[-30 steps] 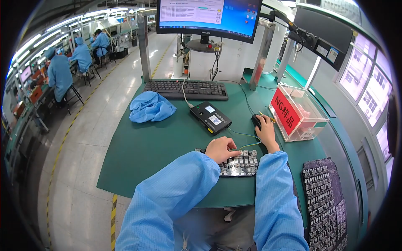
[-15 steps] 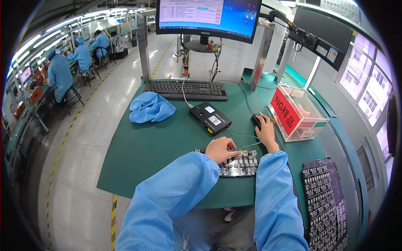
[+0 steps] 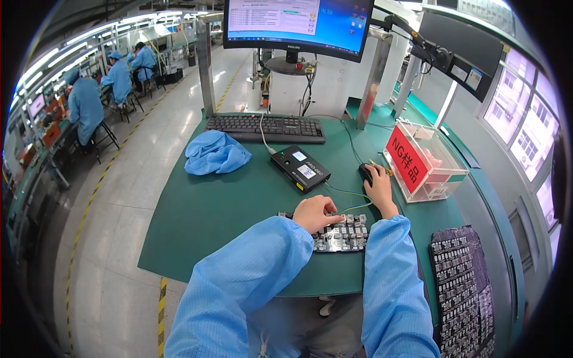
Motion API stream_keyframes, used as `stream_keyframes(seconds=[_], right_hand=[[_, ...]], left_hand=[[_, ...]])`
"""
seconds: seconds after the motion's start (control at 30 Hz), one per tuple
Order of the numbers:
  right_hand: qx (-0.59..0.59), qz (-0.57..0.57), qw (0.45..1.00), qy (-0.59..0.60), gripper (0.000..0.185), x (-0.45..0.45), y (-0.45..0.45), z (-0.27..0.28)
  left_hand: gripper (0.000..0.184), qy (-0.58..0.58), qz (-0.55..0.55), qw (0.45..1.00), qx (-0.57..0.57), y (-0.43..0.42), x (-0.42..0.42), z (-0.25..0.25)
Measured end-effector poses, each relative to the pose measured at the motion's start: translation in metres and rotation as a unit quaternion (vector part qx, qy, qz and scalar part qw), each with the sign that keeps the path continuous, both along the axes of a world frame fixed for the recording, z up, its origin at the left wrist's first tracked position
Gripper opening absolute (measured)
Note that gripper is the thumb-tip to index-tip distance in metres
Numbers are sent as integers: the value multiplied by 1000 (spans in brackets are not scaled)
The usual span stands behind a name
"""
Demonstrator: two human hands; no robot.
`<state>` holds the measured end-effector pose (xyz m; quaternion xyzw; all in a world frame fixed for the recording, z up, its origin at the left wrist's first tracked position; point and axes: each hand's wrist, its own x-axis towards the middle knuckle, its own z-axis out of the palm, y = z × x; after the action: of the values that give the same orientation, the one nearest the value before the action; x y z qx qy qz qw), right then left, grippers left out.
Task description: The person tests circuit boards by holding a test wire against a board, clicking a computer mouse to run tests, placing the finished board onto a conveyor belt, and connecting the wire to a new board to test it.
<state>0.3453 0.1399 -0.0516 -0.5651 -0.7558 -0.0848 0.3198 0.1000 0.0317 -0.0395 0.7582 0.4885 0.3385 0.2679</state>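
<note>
My left hand [image 3: 315, 213] rests over a panel of small circuit boards [image 3: 341, 240] on the green mat, fingers curled and tips pressed down at its upper edge. What those fingertips hold is hidden. A thin blue and yellow cable [image 3: 358, 206] loops from the black programmer box [image 3: 300, 168] back toward that hand. To the right, my right hand [image 3: 380, 190] is wrapped over a black computer mouse [image 3: 364, 174]. The box has a lit small screen and a white label.
A black keyboard [image 3: 268, 127] lies below the monitor [image 3: 295, 27]. Crumpled blue cloth [image 3: 216, 154] sits at left. A clear box with a red sign [image 3: 409, 158] stands at right, above a dark tray of boards [image 3: 456, 280]. Several people in blue work at the far left.
Both hands stay in place, the left at the panel and the right on the mouse. A seated person at the far left shifts their head slightly.
</note>
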Motion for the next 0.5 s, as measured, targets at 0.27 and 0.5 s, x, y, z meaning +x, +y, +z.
stream_keyframes(seconds=[0.27,0.5], right_hand=[[-8,-3,1000,3,50,0,1,0],[-9,-5,1000,2,50,0,1,0]], left_hand=[[37,5,0,1000,-2,0,0,1],[37,0,-1,1000,-1,1,0,-2]])
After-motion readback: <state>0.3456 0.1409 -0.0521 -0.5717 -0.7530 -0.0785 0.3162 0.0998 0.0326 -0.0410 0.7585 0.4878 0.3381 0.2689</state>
